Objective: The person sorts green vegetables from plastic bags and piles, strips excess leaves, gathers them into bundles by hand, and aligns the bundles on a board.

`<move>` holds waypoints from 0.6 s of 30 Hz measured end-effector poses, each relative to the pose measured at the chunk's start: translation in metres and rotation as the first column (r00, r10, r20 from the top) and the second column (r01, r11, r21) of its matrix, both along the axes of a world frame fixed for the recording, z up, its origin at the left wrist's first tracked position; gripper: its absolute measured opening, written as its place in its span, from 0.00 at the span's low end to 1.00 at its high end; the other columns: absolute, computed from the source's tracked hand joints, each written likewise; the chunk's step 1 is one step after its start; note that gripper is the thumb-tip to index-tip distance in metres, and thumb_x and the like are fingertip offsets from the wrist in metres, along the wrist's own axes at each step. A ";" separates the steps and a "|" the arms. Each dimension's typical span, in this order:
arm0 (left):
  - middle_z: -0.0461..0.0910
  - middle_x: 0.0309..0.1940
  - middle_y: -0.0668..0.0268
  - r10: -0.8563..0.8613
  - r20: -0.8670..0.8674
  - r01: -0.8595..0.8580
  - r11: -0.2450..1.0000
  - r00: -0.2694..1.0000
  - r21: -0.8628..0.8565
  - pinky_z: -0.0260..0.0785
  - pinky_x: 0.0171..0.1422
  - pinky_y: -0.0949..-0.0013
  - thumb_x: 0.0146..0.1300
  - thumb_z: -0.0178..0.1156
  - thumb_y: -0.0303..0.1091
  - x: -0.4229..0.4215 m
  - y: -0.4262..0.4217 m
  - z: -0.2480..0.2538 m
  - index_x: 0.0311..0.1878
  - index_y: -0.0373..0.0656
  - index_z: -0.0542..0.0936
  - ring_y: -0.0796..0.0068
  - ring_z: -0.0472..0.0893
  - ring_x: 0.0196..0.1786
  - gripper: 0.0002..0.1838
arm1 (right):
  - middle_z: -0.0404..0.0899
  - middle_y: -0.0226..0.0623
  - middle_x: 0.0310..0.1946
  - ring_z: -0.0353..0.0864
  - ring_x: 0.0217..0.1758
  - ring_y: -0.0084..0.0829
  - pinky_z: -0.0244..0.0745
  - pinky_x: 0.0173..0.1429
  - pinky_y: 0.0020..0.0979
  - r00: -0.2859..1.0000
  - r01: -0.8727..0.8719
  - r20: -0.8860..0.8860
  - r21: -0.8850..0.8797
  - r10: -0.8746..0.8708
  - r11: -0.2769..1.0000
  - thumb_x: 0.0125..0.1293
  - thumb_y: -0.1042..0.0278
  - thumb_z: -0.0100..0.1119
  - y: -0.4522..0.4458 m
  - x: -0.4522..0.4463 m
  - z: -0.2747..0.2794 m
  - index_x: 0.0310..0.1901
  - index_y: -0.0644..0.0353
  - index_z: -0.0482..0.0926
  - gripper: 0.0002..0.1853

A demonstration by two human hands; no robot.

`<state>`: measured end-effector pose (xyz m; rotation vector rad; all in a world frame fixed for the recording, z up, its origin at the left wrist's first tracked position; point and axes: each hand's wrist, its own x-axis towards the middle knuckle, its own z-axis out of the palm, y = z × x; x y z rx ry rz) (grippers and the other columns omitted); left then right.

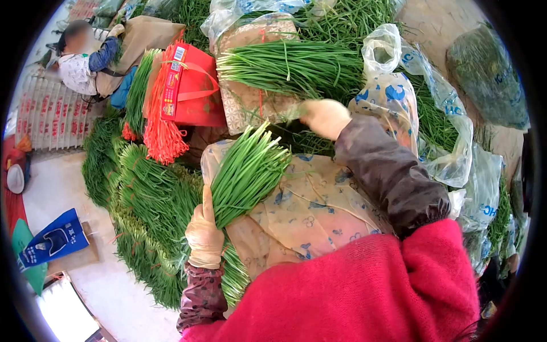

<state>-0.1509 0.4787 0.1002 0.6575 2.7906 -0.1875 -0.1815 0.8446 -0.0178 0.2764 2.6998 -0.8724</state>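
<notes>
My left hand (205, 238), in a pale glove, is closed around a bunch of green garlic chives (248, 174). The cut pale ends point up and away from me, and the index finger lies straight along the leaves. My right hand (326, 118), also gloved, is smeared by motion beyond the bunch, apart from it; its fingers cannot be made out. Just past it, a larger heap of garlic chives (290, 65) lies across a patterned board (242, 111). A plastic sheet with blue prints (307, 211) covers my lap.
Left of the board stands a red bag (199, 85) with a bundle of red ties (162, 134). Tied chive bunches (154, 194) are stacked at my left. Clear plastic bags (456, 131) of greens lie right. Another person (80, 68) sits at the upper left.
</notes>
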 end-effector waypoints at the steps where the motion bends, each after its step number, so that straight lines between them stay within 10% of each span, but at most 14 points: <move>1: 0.77 0.48 0.56 0.011 -0.009 -0.011 1.000 1.000 -0.005 0.74 0.41 0.58 0.48 0.64 0.22 0.000 -0.001 -0.003 0.77 0.53 0.48 0.51 0.79 0.43 0.53 | 0.83 0.39 0.32 0.83 0.36 0.38 0.77 0.42 0.36 0.974 0.226 0.028 -0.183 -0.224 0.957 0.64 0.64 0.51 0.018 0.001 -0.002 0.44 0.57 0.81 0.12; 2: 0.77 0.47 0.56 0.021 -0.020 -0.021 1.000 1.000 -0.011 0.74 0.41 0.58 0.48 0.63 0.22 0.000 -0.001 -0.004 0.77 0.53 0.48 0.51 0.79 0.43 0.53 | 0.82 0.35 0.29 0.80 0.31 0.30 0.75 0.38 0.31 0.879 0.443 0.061 -0.473 -0.473 0.762 0.64 0.67 0.48 0.036 0.001 -0.042 0.42 0.62 0.80 0.12; 4: 0.75 0.44 0.58 0.008 -0.068 -0.008 1.000 0.998 0.003 0.73 0.38 0.58 0.47 0.62 0.21 0.000 0.001 -0.005 0.78 0.52 0.48 0.54 0.79 0.39 0.53 | 0.81 0.33 0.27 0.78 0.28 0.25 0.74 0.35 0.28 0.845 0.534 0.320 -0.472 -0.428 0.701 0.65 0.68 0.47 0.041 0.007 0.012 0.41 0.64 0.80 0.13; 8: 0.74 0.41 0.60 -0.022 -0.141 0.029 0.999 0.990 0.046 0.73 0.35 0.59 0.47 0.60 0.21 -0.006 0.011 -0.006 0.78 0.51 0.47 0.56 0.78 0.35 0.53 | 0.84 0.41 0.29 0.84 0.34 0.33 0.77 0.42 0.34 0.904 0.105 0.410 -0.497 0.126 0.862 0.63 0.34 0.52 -0.020 0.017 0.067 0.33 0.62 0.84 0.32; 10: 0.74 0.41 0.60 -0.023 -0.144 0.034 0.997 0.989 0.070 0.73 0.35 0.59 0.47 0.60 0.21 -0.007 0.021 -0.005 0.78 0.51 0.47 0.56 0.78 0.36 0.53 | 0.83 0.43 0.28 0.84 0.35 0.40 0.76 0.41 0.39 0.902 -0.063 0.366 -0.413 0.229 0.909 0.63 0.37 0.54 -0.047 0.011 0.077 0.41 0.62 0.83 0.30; 12: 0.74 0.42 0.60 -0.025 -0.147 0.037 0.996 0.989 0.081 0.74 0.36 0.59 0.47 0.61 0.21 -0.007 0.025 -0.004 0.78 0.50 0.47 0.56 0.78 0.36 0.53 | 0.82 0.48 0.28 0.83 0.38 0.47 0.76 0.43 0.42 0.999 0.030 0.025 -0.450 -0.021 0.892 0.62 0.44 0.56 -0.074 0.019 0.041 0.36 0.62 0.82 0.25; 18: 0.75 0.43 0.59 0.030 -0.151 -0.020 0.997 0.988 0.069 0.74 0.40 0.59 0.46 0.64 0.23 -0.017 0.004 -0.021 0.78 0.51 0.46 0.55 0.79 0.40 0.56 | 0.81 0.51 0.28 0.81 0.34 0.53 0.75 0.39 0.46 0.972 -0.214 0.020 -0.343 0.235 0.914 0.59 0.54 0.54 -0.073 0.032 0.051 0.36 0.59 0.81 0.16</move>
